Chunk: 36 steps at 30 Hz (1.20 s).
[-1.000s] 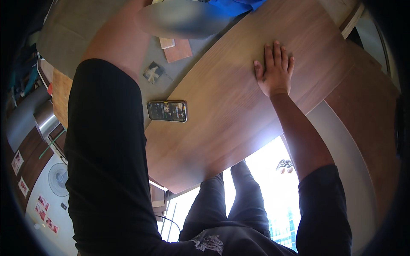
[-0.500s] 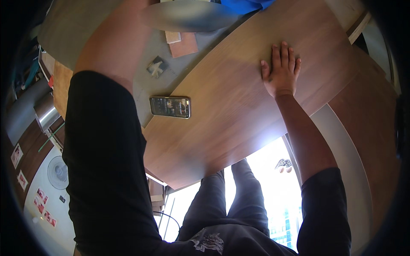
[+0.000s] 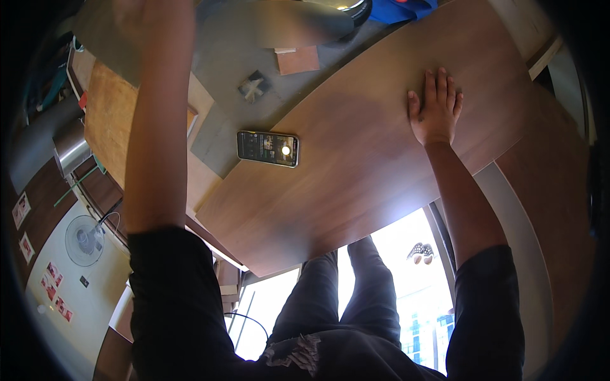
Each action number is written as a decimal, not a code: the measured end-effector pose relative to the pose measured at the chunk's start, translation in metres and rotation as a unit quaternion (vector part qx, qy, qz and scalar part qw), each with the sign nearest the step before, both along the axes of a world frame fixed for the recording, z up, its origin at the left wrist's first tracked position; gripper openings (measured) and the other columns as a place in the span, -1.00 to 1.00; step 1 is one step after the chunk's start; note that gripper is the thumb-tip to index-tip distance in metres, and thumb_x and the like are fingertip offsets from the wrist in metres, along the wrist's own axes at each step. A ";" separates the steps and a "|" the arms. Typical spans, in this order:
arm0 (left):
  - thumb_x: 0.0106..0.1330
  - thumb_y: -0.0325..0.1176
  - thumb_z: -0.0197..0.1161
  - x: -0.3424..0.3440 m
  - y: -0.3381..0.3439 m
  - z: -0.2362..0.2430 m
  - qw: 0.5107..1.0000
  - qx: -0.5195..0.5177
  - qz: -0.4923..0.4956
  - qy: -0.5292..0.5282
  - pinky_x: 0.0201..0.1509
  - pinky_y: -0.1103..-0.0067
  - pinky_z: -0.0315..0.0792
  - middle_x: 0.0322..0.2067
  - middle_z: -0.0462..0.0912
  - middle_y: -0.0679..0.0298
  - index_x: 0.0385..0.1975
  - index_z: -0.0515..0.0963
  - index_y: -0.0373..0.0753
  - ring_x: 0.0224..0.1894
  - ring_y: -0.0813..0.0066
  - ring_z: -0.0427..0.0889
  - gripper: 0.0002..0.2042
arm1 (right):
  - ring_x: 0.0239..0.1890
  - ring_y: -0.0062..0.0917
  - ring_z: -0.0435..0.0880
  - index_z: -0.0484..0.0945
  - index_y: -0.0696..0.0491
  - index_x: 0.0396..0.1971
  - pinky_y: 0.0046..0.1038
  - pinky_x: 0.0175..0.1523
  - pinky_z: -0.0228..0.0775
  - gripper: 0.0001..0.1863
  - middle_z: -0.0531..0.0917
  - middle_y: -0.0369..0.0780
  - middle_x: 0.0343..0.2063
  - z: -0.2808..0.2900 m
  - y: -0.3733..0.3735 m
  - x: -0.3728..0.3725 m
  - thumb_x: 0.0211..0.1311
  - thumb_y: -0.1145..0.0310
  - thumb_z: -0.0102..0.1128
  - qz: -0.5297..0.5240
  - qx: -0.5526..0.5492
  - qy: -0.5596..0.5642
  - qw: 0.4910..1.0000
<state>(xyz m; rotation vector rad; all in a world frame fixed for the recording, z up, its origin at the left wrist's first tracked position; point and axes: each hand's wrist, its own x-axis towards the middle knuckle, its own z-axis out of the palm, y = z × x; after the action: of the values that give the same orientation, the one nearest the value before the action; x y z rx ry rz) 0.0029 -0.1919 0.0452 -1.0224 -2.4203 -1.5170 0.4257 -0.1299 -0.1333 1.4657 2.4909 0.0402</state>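
My right hand [image 3: 436,117] lies flat on a large wood-grain board [image 3: 356,178], fingers apart. At the upper left, my raised left hand [image 3: 133,19] is smeared and cut off by the frame edge, so I cannot make out its fingers or what it touches. A phone [image 3: 267,148] with a lit screen rests near the board's left edge. Past that edge, on a grey surface [image 3: 216,120], are a small dark piece [image 3: 254,86] with a pale cross shape and a reddish flat offcut [image 3: 298,61].
A blurred rounded object [image 3: 302,25] and blue material [image 3: 397,6] are at the top. A yellowish wooden panel [image 3: 108,114] and a fan [image 3: 86,239] are on the left. My legs and bright glazing show below the board's front edge.
My left arm has swung left, uncovering more of the wooden panel and grey surface. My right hand stays flat on the board, slightly further right in the view, as does the phone.
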 end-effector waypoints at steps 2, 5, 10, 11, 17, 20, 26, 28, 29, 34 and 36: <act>0.49 -0.28 0.18 0.013 -0.055 0.003 0.995 0.085 -0.039 -0.041 0.03 0.54 0.50 -0.12 0.65 0.20 -0.03 0.52 -0.31 -0.14 0.47 0.63 -0.76 | 0.60 -0.32 -0.14 0.02 -0.20 0.53 -0.07 0.61 -0.40 -0.30 -0.03 -0.25 0.56 -0.002 -0.002 0.000 0.51 -0.19 -0.34 0.000 0.000 0.011 1.000; 0.54 -0.27 0.12 0.042 -0.145 0.010 0.994 0.080 -0.011 -0.068 -0.14 0.62 0.45 -0.24 0.61 0.29 -0.07 0.53 -0.30 -0.27 0.62 0.51 -0.78 | 0.60 -0.33 -0.15 0.03 -0.21 0.53 -0.08 0.61 -0.40 -0.30 -0.03 -0.27 0.56 -0.004 -0.004 0.000 0.52 -0.19 -0.34 -0.004 0.005 0.014 1.000; 0.56 -0.27 0.06 0.107 -0.308 0.013 0.970 -0.172 0.119 -0.126 -0.20 0.63 0.40 -0.23 0.61 0.29 0.01 0.55 -0.32 -0.30 0.62 0.46 -0.74 | 0.60 -0.34 -0.14 0.04 -0.21 0.53 -0.08 0.61 -0.39 -0.30 -0.02 -0.27 0.56 -0.004 -0.002 0.004 0.51 -0.21 -0.33 -0.004 0.016 0.017 1.000; 0.56 -0.28 0.06 0.126 -0.336 0.016 0.963 -0.176 0.123 -0.162 -0.21 0.63 0.40 -0.21 0.61 0.28 0.00 0.55 -0.33 -0.30 0.62 0.47 -0.74 | 0.60 -0.34 -0.13 0.04 -0.21 0.53 -0.08 0.61 -0.39 -0.30 -0.02 -0.27 0.56 -0.007 -0.004 0.003 0.51 -0.21 -0.33 -0.001 0.018 0.019 1.000; 0.53 -0.41 0.07 0.226 -0.445 0.010 0.923 -0.187 0.113 -0.316 -0.27 0.63 0.43 -0.23 0.65 0.27 -0.07 0.55 -0.30 -0.34 0.62 0.52 -0.84 | 0.59 -0.32 -0.11 0.10 -0.19 0.51 -0.11 0.62 -0.38 -0.27 0.03 -0.26 0.55 -0.012 -0.001 0.006 0.49 -0.26 -0.27 0.021 0.038 0.068 0.997; 0.51 -0.42 0.10 0.262 -0.474 0.007 0.913 -0.215 0.080 -0.337 -0.31 0.62 0.44 -0.29 0.64 0.26 -0.10 0.55 -0.28 -0.37 0.62 0.54 -0.87 | 0.59 -0.35 -0.09 0.10 -0.17 0.52 -0.12 0.61 -0.36 -0.24 0.06 -0.25 0.54 -0.007 0.004 0.007 0.47 -0.26 -0.18 0.030 0.005 0.097 0.995; 0.48 -0.40 0.14 0.290 -0.485 0.007 0.903 -0.215 0.031 -0.369 -0.39 0.59 0.39 -0.48 0.51 0.30 -0.15 0.56 -0.28 -0.47 0.59 0.51 -0.88 | 0.49 -0.55 0.15 0.23 -0.12 0.44 -0.32 0.36 0.25 -0.48 0.22 -0.29 0.46 0.006 -0.032 0.042 0.56 0.16 -0.06 -0.187 -0.399 0.623 0.646; 0.48 -0.40 0.16 0.291 -0.483 0.023 0.899 -0.207 0.040 -0.384 -0.40 0.58 0.39 -0.48 0.50 0.30 -0.14 0.57 -0.29 -0.47 0.58 0.51 -0.88 | 0.27 -0.56 0.31 0.33 -0.06 0.25 -0.40 0.18 0.36 -0.64 0.34 -0.27 0.24 0.042 -0.089 0.066 0.52 0.29 0.00 -0.219 -0.446 0.620 0.607; 0.48 -0.39 0.16 0.290 -0.483 0.030 0.898 -0.202 0.045 -0.388 -0.40 0.58 0.39 -0.47 0.50 0.30 -0.13 0.57 -0.29 -0.47 0.58 0.51 -0.87 | 0.11 -0.53 0.36 0.38 -0.03 0.09 -0.40 0.08 0.38 -0.74 0.38 -0.25 0.07 0.059 -0.132 0.085 0.49 0.34 0.05 -0.163 -0.403 0.540 0.721; 0.48 -0.38 0.17 0.307 -0.495 0.054 0.934 -0.189 -0.003 -0.305 -0.36 0.50 0.49 -0.38 0.59 0.19 -0.10 0.56 -0.30 -0.39 0.47 0.61 -0.85 | -0.60 -0.33 0.59 0.56 0.10 -0.58 -0.35 -0.32 0.46 -0.63 0.59 -0.19 -0.68 0.134 -0.322 0.233 0.46 0.25 0.16 0.019 -0.400 0.183 0.898; 0.48 -0.38 0.17 0.316 -0.490 0.083 0.940 -0.177 -0.021 -0.291 -0.32 0.47 0.52 -0.33 0.63 0.14 -0.08 0.55 -0.30 -0.35 0.42 0.65 -0.84 | -0.49 -0.23 0.65 0.58 0.09 -0.30 -0.19 -0.30 0.49 -0.54 0.67 -0.16 -0.53 0.120 -0.367 0.320 0.46 -0.07 0.07 -0.256 -0.535 0.045 0.804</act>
<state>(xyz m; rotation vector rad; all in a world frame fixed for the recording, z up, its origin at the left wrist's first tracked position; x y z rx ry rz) 0.3194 -0.6814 0.1279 -0.7427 -3.1906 -1.6107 0.7455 -0.4970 -0.0135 1.4539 1.4918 -1.3063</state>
